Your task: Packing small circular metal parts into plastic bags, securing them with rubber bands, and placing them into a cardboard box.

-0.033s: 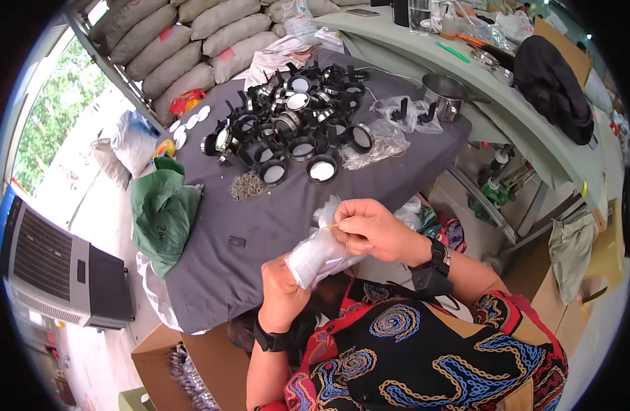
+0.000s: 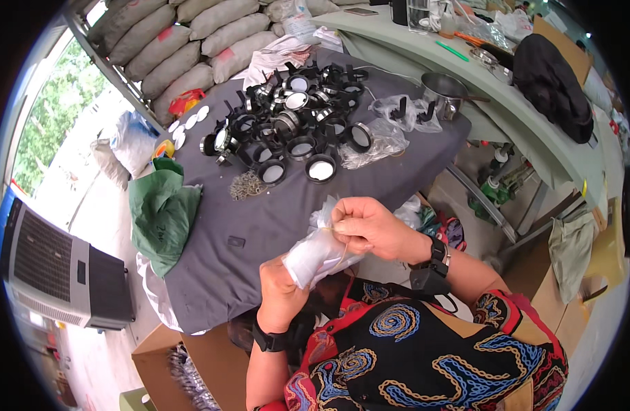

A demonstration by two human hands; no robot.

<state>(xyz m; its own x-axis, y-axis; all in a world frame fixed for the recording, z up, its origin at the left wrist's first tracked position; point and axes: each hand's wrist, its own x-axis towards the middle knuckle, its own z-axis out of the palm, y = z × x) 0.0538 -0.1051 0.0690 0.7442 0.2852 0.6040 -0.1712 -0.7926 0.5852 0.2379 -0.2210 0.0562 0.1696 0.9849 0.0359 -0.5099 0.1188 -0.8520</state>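
Observation:
A white, translucent plastic bag (image 2: 313, 257) with something wrapped inside lies across my lap side of the table edge. My left hand (image 2: 279, 284) is closed around its lower left end. At the bag's gathered upper part, my right hand (image 2: 370, 229) pinches a thin yellowish strand (image 2: 346, 251), which looks like a rubber band or string. What the bag contains cannot be made out. Beyond my hands, a heap of black round rings with metal rims and handles (image 2: 301, 148) covers the far part of the dark grey tablecloth (image 2: 212, 288).
Tangled small metal pieces (image 2: 247, 185) and a small black part (image 2: 236, 242) lie on the cloth. A green bag (image 2: 165, 219) hangs at the left edge, near a grey air cooler (image 2: 51, 264). Clear plastic bags (image 2: 377, 145) and a metal pot (image 2: 444, 96) sit at right.
My right hand has shifted very slightly, and the strand between its fingers shows at a different angle along the bag. My left hand and the bag have moved slightly left.

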